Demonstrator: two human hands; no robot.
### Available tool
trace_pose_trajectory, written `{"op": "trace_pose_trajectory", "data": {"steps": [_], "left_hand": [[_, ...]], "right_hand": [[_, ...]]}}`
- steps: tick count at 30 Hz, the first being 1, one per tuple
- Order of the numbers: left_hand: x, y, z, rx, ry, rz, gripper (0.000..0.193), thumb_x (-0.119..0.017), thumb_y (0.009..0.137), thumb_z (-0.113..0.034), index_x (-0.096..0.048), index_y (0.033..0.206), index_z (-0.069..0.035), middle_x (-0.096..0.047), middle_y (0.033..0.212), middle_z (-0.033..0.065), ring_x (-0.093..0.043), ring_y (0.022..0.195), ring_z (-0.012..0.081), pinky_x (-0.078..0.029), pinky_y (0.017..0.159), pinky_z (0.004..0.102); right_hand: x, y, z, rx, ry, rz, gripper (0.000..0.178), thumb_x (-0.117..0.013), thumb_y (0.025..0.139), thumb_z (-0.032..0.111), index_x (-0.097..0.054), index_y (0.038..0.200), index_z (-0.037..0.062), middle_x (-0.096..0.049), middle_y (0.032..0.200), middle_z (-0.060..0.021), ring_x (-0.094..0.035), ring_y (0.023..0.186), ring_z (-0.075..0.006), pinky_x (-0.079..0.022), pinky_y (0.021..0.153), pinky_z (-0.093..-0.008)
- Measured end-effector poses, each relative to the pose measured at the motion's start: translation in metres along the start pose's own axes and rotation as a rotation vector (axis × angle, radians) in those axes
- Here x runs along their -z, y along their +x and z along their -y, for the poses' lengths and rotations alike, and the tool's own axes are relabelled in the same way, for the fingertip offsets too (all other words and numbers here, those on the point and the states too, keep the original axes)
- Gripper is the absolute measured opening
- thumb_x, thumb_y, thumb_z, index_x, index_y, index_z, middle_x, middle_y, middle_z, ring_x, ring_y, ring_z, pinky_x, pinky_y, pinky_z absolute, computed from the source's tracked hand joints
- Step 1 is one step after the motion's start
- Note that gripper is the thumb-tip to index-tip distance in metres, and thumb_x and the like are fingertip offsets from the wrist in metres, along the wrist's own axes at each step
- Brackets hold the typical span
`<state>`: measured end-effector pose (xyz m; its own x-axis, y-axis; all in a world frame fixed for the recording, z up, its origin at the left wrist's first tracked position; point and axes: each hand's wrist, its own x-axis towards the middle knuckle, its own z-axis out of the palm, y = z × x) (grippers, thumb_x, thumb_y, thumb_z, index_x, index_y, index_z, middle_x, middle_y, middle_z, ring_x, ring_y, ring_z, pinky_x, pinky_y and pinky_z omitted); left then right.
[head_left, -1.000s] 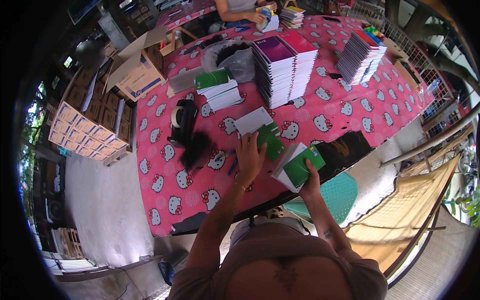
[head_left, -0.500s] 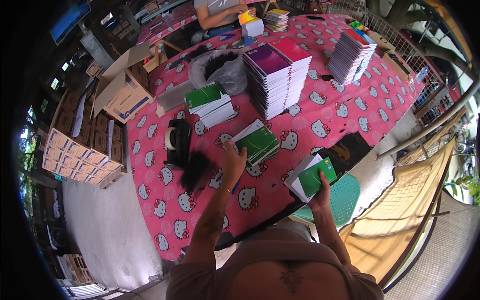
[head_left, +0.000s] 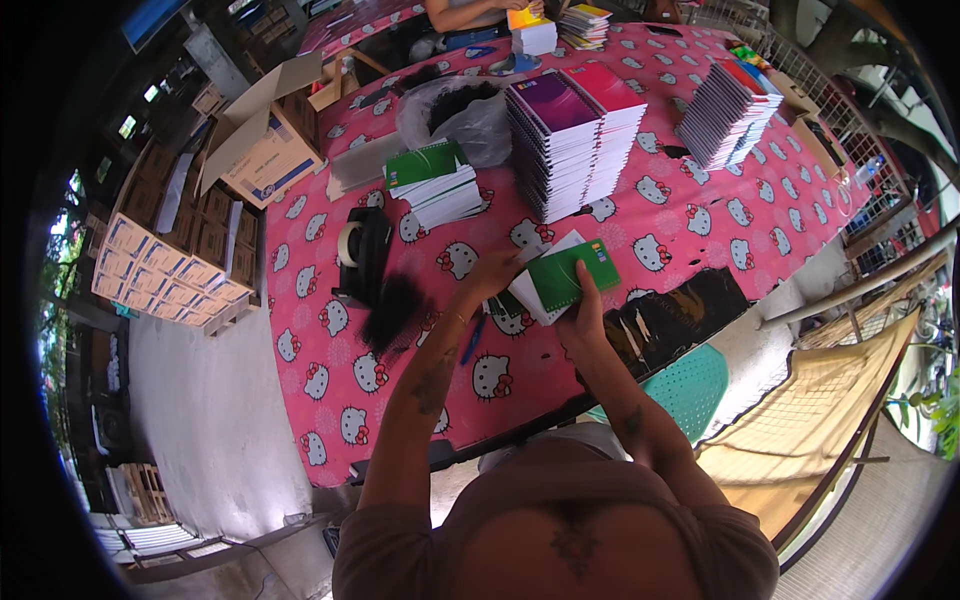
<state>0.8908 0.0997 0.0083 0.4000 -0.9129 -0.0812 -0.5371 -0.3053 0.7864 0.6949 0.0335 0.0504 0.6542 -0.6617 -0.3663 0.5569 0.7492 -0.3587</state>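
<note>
My right hand (head_left: pixel 583 308) is wrapped round a green-covered notebook (head_left: pixel 575 275) with white pages fanned out on its left side, thumb over the cover. Close by, my left hand (head_left: pixel 492 274) is closed at the left edge of the white pages, its fingertips partly hidden. Beneath the two hands, the small pile of green notebooks on the table is mostly covered. Farther back stands a stack of green notebooks (head_left: pixel 428 165). A blue pen (head_left: pixel 473 340) lies beside my left forearm.
Tall stacks of purple and red spiral notebooks (head_left: pixel 575 140) stand behind, with another stack (head_left: pixel 728 115) at right. A black tape dispenser (head_left: pixel 365 255), black bristly bundle (head_left: pixel 395 320) and plastic bag (head_left: pixel 460 120) lie left. Boxes (head_left: pixel 170 255) stand beyond; another person (head_left: pixel 475 15) works across the table.
My right hand has brought the green notebook up and left, over the pile on the table. My left hand has shifted slightly up and right to meet it.
</note>
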Motion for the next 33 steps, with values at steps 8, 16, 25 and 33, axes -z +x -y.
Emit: {"op": "trace_pose_trajectory", "data": {"steps": [8, 16, 25, 33], "left_hand": [[0.003, -0.036, -0.007, 0.232, -0.065, -0.143, 0.033, -0.053, 0.097, -0.03, -0.065, 0.115, -0.005, -0.065, 0.114, 0.022, -0.064, 0.103, 0.0397, -0.05, 0.088, 0.0446], [-0.043, -0.185, -0.029, 0.007, 0.76, -0.479, 0.04, -0.062, 0.086, -0.018, -0.058, 0.124, -0.004, -0.059, 0.116, 0.0168, -0.056, 0.111, 0.0372, -0.045, 0.091, 0.0513], [-0.004, -0.295, 0.015, 0.278, 0.729, -1.027, 0.046, -0.067, 0.082, -0.023, -0.059, 0.123, -0.004, -0.06, 0.11, 0.0161, -0.056, 0.096, 0.0364, -0.045, 0.087, 0.0491], [0.082, -0.436, 0.136, 0.833, 0.979, -0.967, 0.042, -0.061, 0.093, -0.036, -0.063, 0.117, -0.002, -0.062, 0.111, 0.0222, -0.057, 0.103, 0.041, -0.044, 0.088, 0.0501]], "right_hand": [[-0.003, 0.005, -0.008, 0.073, -0.301, -0.124, 0.053, -0.076, 0.087, 0.021, -0.044, 0.128, 0.0064, -0.057, 0.12, -0.0096, -0.06, 0.11, -0.0247, -0.054, 0.091, -0.0421], [0.022, 0.034, -0.002, -0.078, -0.457, -0.168, 0.07, -0.078, 0.085, 0.032, -0.036, 0.138, 0.0134, -0.046, 0.134, -0.0067, -0.05, 0.123, -0.0236, -0.047, 0.096, -0.0463], [0.009, 0.021, -0.007, -0.204, -0.487, -0.101, 0.07, -0.077, 0.084, 0.041, -0.036, 0.139, 0.0268, -0.052, 0.13, -0.0005, -0.052, 0.118, -0.0219, -0.045, 0.087, -0.0506], [0.001, 0.01, -0.02, -0.139, -0.544, 0.056, 0.027, -0.065, 0.095, 0.043, -0.061, 0.1, 0.0163, -0.06, 0.073, 0.0051, -0.042, 0.046, -0.0054, -0.033, 0.041, -0.0237]]}}
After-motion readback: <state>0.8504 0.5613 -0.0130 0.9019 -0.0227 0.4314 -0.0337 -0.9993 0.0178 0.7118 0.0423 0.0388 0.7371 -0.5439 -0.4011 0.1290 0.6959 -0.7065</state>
